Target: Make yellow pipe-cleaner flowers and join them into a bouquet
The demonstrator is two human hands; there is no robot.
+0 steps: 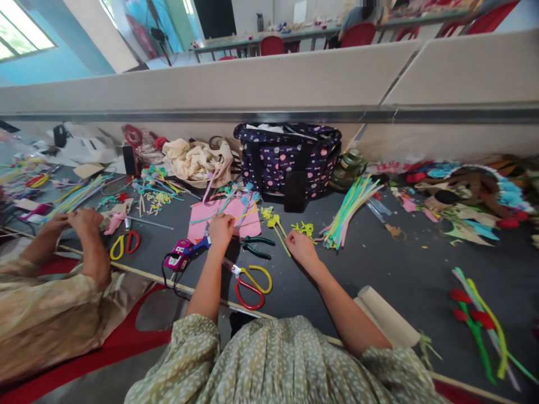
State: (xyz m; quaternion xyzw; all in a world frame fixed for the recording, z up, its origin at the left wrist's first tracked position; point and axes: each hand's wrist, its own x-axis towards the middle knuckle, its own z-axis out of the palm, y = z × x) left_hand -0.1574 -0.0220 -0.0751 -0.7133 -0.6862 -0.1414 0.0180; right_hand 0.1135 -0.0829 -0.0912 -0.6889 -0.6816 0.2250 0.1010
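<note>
My left hand [220,230] rests closed on the pink sheet [197,221], its fingers curled around something I cannot make out, close to thin pipe cleaners lying across the sheet. My right hand [300,247] pinches the lower end of a yellow pipe-cleaner flower [275,223] on the dark grey table [400,269]. Green-handled pliers [256,247] lie between my hands. Scissors with one red and one yellow handle [250,283] lie just before my left wrist. A pink and blue glue gun [181,255] sits to the left of it.
A navy polka-dot bag [290,157] stands behind the sheet. A bundle of pastel pipe cleaners [347,210] lies to the right, red and green stems [475,320] at the near right. Another person's hands [80,224] work at left, beside yellow-and-red scissors [124,244].
</note>
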